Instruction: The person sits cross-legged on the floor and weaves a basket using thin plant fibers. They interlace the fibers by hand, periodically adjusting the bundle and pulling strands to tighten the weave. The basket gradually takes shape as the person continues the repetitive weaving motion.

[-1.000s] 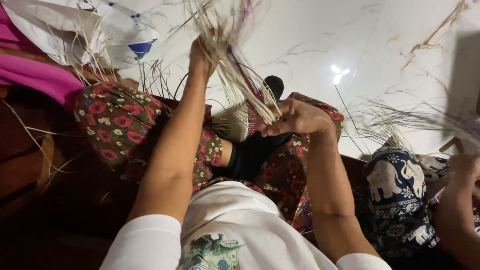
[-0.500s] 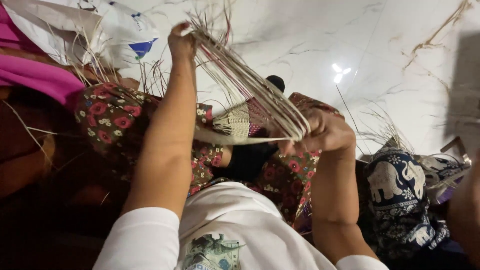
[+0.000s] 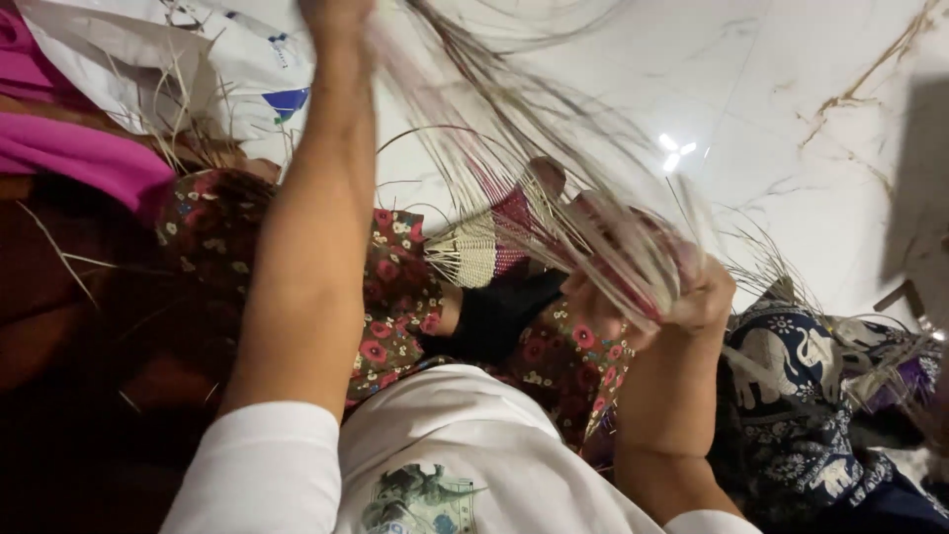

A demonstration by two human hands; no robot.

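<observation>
My left hand (image 3: 334,20) is raised at the top edge, pulling a bundle of thin straw strands (image 3: 514,158) upward; only its wrist and knuckles show. My right hand (image 3: 682,287) grips the lower end of the same strands, which are blurred by motion. Below the strands lies a small woven piece (image 3: 484,247), cream and pink, resting over my lap in flowered fabric (image 3: 395,287).
A white marbled floor (image 3: 791,99) lies ahead. A white plastic bag (image 3: 198,69) and pink cloth (image 3: 79,158) sit at the upper left. A person in dark blue patterned cloth (image 3: 791,386) sits at the right with loose strands (image 3: 890,356).
My left hand has risen higher, to the top edge of the view, drawing the strands taut. My right hand has slid lower and to the right along the bundle.
</observation>
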